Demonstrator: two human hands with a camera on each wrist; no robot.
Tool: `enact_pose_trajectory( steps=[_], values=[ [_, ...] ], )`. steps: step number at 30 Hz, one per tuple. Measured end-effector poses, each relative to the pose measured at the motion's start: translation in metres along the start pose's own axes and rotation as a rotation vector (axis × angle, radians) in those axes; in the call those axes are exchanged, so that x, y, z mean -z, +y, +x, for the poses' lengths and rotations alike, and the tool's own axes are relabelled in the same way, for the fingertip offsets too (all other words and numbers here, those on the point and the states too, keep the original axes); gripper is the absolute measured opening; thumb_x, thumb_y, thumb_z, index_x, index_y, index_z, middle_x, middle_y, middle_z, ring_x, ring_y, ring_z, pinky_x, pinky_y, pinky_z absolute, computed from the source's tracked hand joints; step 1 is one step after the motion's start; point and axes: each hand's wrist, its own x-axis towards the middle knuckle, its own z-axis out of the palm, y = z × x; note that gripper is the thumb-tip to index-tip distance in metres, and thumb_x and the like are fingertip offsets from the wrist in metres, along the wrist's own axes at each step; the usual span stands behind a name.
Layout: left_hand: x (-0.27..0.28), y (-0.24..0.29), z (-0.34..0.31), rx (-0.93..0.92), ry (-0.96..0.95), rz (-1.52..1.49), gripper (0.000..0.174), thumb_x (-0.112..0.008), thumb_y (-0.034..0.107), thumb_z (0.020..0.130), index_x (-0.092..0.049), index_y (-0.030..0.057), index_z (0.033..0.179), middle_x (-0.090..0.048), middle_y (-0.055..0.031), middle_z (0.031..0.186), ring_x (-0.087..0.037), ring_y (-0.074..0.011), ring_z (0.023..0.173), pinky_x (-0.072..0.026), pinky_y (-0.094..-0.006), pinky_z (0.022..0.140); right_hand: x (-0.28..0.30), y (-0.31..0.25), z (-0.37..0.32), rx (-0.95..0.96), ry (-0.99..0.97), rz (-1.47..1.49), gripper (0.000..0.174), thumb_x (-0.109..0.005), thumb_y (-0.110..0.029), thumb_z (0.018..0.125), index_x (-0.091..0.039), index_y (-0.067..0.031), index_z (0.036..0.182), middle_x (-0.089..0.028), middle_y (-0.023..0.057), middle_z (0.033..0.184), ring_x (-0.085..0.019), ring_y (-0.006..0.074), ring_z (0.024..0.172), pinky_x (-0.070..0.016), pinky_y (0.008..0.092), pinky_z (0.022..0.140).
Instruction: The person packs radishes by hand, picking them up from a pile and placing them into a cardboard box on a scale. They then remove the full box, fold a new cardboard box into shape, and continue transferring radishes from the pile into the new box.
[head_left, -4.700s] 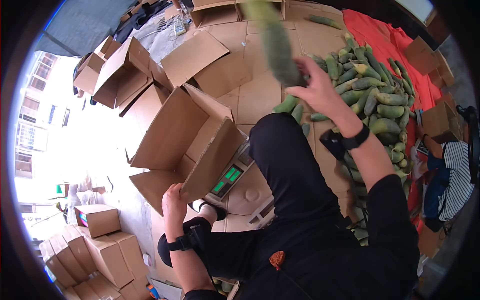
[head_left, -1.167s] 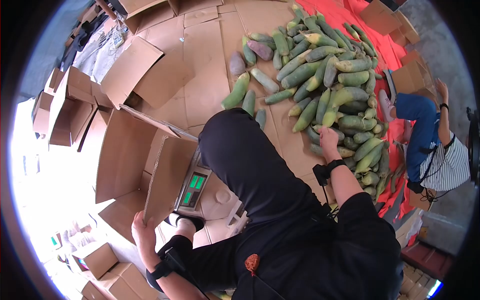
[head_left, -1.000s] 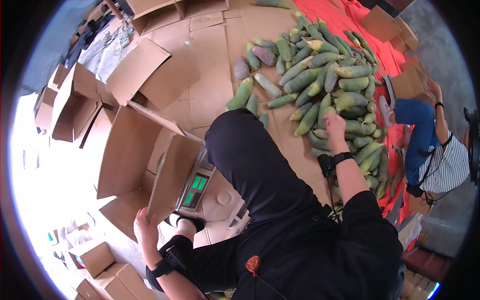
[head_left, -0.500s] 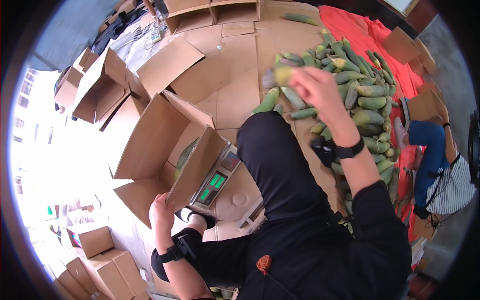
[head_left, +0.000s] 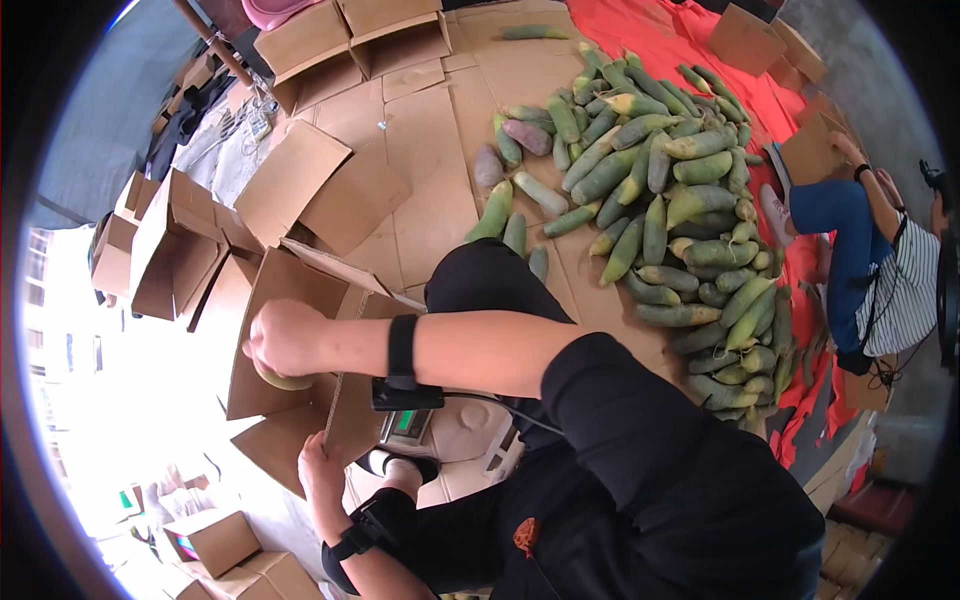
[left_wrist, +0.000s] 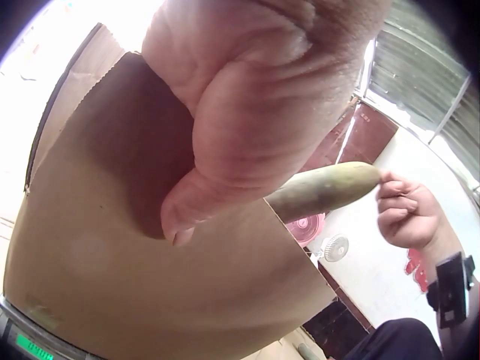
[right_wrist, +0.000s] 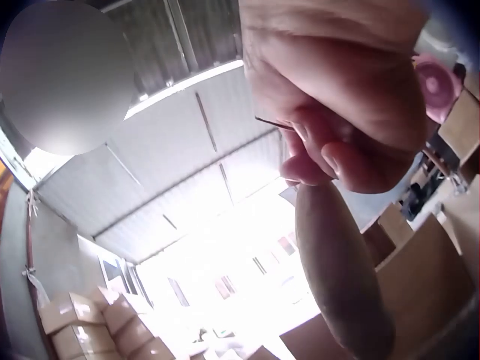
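Over the open cardboard box [head_left: 357, 312], my right hand [head_left: 288, 340] pinches a long green radish [right_wrist: 341, 277] by its tip. In the right wrist view the radish hangs down from the fingertips; the head view shows little of it under the hand. My left hand [head_left: 320, 470] grips the near wall's edge of the box, its thumb lying flat on the outside in the left wrist view. Beneath the box stands a digital scale [head_left: 404, 428] with a lit green display. The box's bottom is mostly hidden behind my right hand and forearm.
A big heap of green radishes [head_left: 690, 215] lies to the right on flattened cardboard [head_left: 430, 130] and red sheeting [head_left: 775, 110]. More open boxes [head_left: 180, 245] stand left and at the back. A person in a striped shirt [head_left: 900, 290] sits at far right.
My right hand has gone from the heap, where it took hold of a green radish, leftward to above the box. My left hand has stayed on the box edge.
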Motion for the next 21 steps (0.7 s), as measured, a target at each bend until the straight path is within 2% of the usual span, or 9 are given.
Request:
enact_pose_trajectory(
  steps=[2,3,5,10,12,14,17,19,21],
  values=[
    [0.002,-0.002,-0.001,-0.008,-0.006,-0.028,0.031,-0.061,0.007,0.073,-0.062,-0.0022,0.103,-0.061,-0.0188,0.098,-0.058,-0.0375,0.094,-0.0456,-0.0411,0.082,-0.022,0.011,0.006,0.044,-0.029,-0.366,0.03,-0.056,-0.026,0.087,-0.068,-0.0017,0.076,-0.067,0.015,0.074,-0.065,0.0306,0.072,-0.0508,0.0385,0.071],
    [0.003,0.001,0.0,-0.002,-0.015,-0.037,0.032,-0.061,0.006,0.073,-0.062,-0.0023,0.103,-0.061,-0.019,0.097,-0.058,-0.0375,0.094,-0.0456,-0.041,0.082,-0.027,0.015,0.009,0.044,-0.029,-0.368,0.03,-0.056,-0.026,0.087,-0.068,-0.0017,0.076,-0.067,0.015,0.074,-0.065,0.0306,0.072,-0.0508,0.0385,0.071],
    [0.002,0.001,-0.001,0.011,-0.03,-0.046,0.032,-0.062,0.006,0.072,-0.061,-0.0025,0.103,-0.061,-0.0191,0.097,-0.058,-0.0376,0.093,-0.0457,-0.0409,0.082,-0.033,0.018,0.011,-0.154,-0.023,-0.404,0.029,-0.057,-0.028,0.087,-0.068,-0.001,0.082,-0.067,0.0171,0.081,-0.066,0.0332,0.079,-0.052,0.0398,0.075],
    [0.006,0.012,-0.003,0.014,-0.016,-0.099,0.026,-0.062,0.005,0.072,-0.062,-0.0017,0.097,-0.06,-0.0186,0.091,-0.058,-0.0371,0.089,-0.0454,-0.0411,0.078,-0.049,0.054,0.029,-0.235,0.053,-0.425,0.027,-0.061,-0.025,0.084,-0.068,0.0012,0.085,-0.068,0.0169,0.085,-0.066,0.0325,0.085,-0.0535,0.0381,0.071],
    [0.002,0.005,0.0,0.004,-0.021,-0.102,0.025,-0.062,0.005,0.072,-0.062,-0.0014,0.096,-0.06,-0.0182,0.09,-0.058,-0.0369,0.088,-0.0452,-0.0409,0.077,-0.049,0.057,0.024,-0.269,-0.167,-0.655,0.025,-0.062,-0.022,0.082,-0.068,0.0009,0.089,-0.068,0.0159,0.089,-0.067,0.0311,0.086,-0.0537,0.0361,0.072],
    [0.001,0.002,0.001,0.002,-0.024,-0.103,0.024,-0.062,0.004,0.072,-0.062,-0.0011,0.095,-0.059,-0.0179,0.088,-0.058,-0.0367,0.087,-0.045,-0.0407,0.076,-0.049,0.052,0.018,-0.264,-0.218,-0.674,0.023,-0.063,-0.02,0.079,-0.069,-0.0013,0.092,-0.068,0.0148,0.093,-0.067,0.0301,0.088,-0.053,0.0352,0.075],
    [0.003,0.005,0.001,-0.018,-0.042,-0.136,0.024,-0.062,0.004,0.072,-0.061,-0.0013,0.095,-0.059,-0.0174,0.087,-0.058,-0.0366,0.085,-0.0449,-0.0399,0.075,-0.038,0.025,0.008,-0.223,-0.31,-0.481,0.021,-0.064,-0.019,0.078,-0.07,-0.0055,0.093,-0.068,0.0123,0.095,-0.066,0.0291,0.087,-0.0521,0.0354,0.077],
    [0.005,0.008,0.0,-0.019,-0.015,-0.064,0.023,-0.062,0.003,0.071,-0.061,-0.0016,0.094,-0.059,-0.0175,0.086,-0.057,-0.0364,0.083,-0.0449,-0.0389,0.073,-0.019,0.0,-0.005,0.083,-0.29,-0.316,0.019,-0.064,-0.02,0.079,-0.071,-0.0082,0.092,-0.069,0.0108,0.09,-0.066,0.0274,0.084,-0.0512,0.0364,0.076],
    [0.004,0.007,0.0,-0.022,0.001,-0.072,0.023,-0.062,0.003,0.071,-0.061,-0.0017,0.094,-0.059,-0.0178,0.086,-0.058,-0.0363,0.082,-0.045,-0.0388,0.073,0.015,-0.024,-0.021,0.207,-0.274,-0.191,0.018,-0.062,-0.019,0.078,-0.071,-0.0065,0.086,-0.068,0.0121,0.08,-0.066,0.0271,0.078,-0.0501,0.0367,0.071]
  ],
)
